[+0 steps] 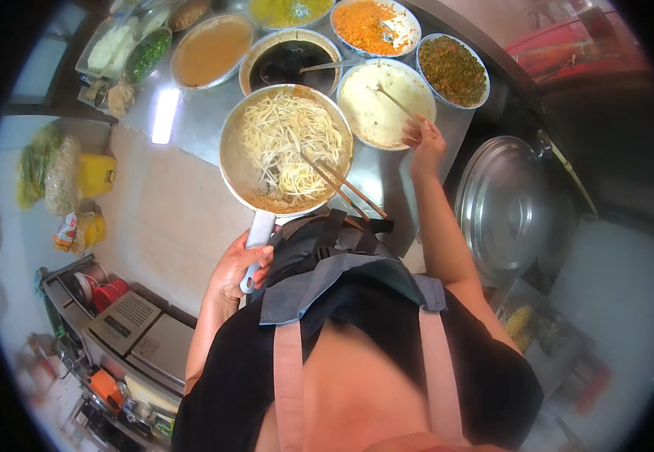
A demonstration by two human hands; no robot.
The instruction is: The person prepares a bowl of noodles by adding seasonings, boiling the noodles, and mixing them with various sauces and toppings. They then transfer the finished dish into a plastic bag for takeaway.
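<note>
My left hand (240, 263) grips the light grey handle of a pan (228, 148), tilted over the edge of the steel counter. Noodles and bean sprouts (293, 135) fill much of the pan, and a pair of wooden chopsticks (355, 189) leans in them. With my right hand (427, 146) I hold the thin handle of a metal spoon (395, 101); its head rests in a bowl of creamy white paste or sauce (360, 113). Just behind the pan stands a bowl of dark sauce (287, 62) with a spoon in it.
Around these on the steel counter (202, 107) stand bowls of orange chopped food (355, 25), dark green relish (452, 70), brown liquid (211, 51) and yellow-green food (281, 11). Chopped green herbs (149, 56) lie at upper left. A large metal lid (496, 209) is at right.
</note>
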